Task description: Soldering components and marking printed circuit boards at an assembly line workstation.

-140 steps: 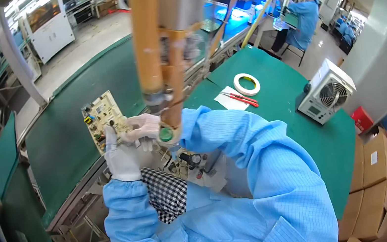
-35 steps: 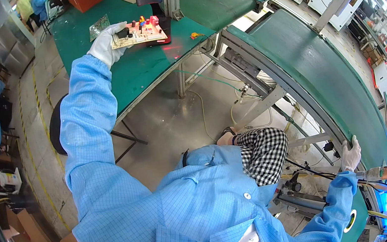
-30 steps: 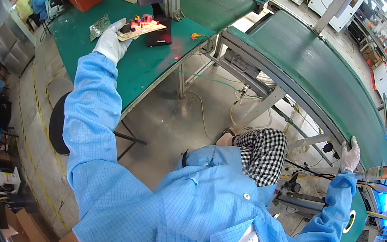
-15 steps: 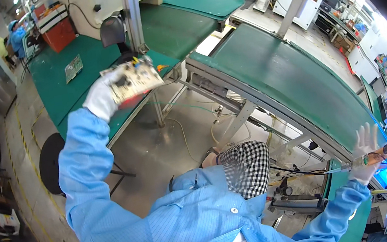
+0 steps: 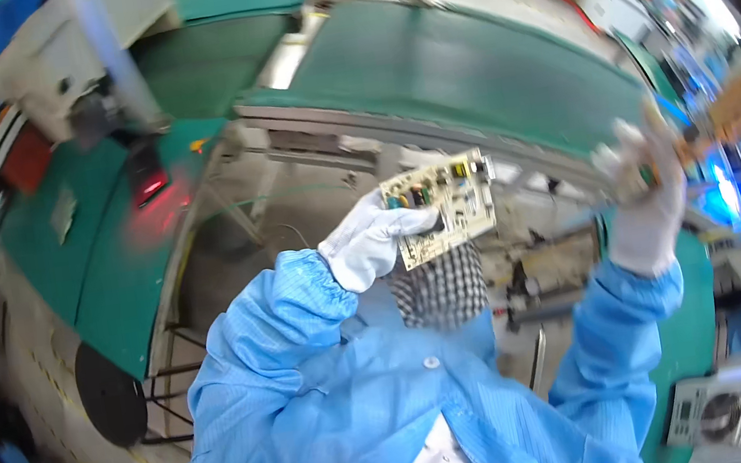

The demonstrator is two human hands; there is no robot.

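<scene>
My left hand [image 5: 363, 244], in a white glove, grips a cream-coloured circuit board [image 5: 468, 207] by its left edge, with the thumb across its face. The board is tilted toward me, with components showing, in front of my torso. My right hand [image 5: 648, 214], also gloved, is raised at the right beside a brown pole-like thing [image 5: 740, 109]. Motion smears its fingers, so whether it holds anything cannot be made out. At the left, a dark scanner-like device [image 5: 146, 169] casts red light on a green table [image 5: 97, 263], away from both hands.
Another circuit board [image 5: 63, 215] lies on the left table. A green-topped conveyor or bench [image 5: 453, 75] crosses ahead of me, its metal frame facing me. A round black stool [image 5: 110, 395] stands at lower left. A white device with a round dark fan [image 5: 718, 409] sits at lower right.
My left hand has brought the circuit board from the red-lit spot toward my torso. My right hand has risen, its spread fingers now blurred. The whole view has swung to the right.
</scene>
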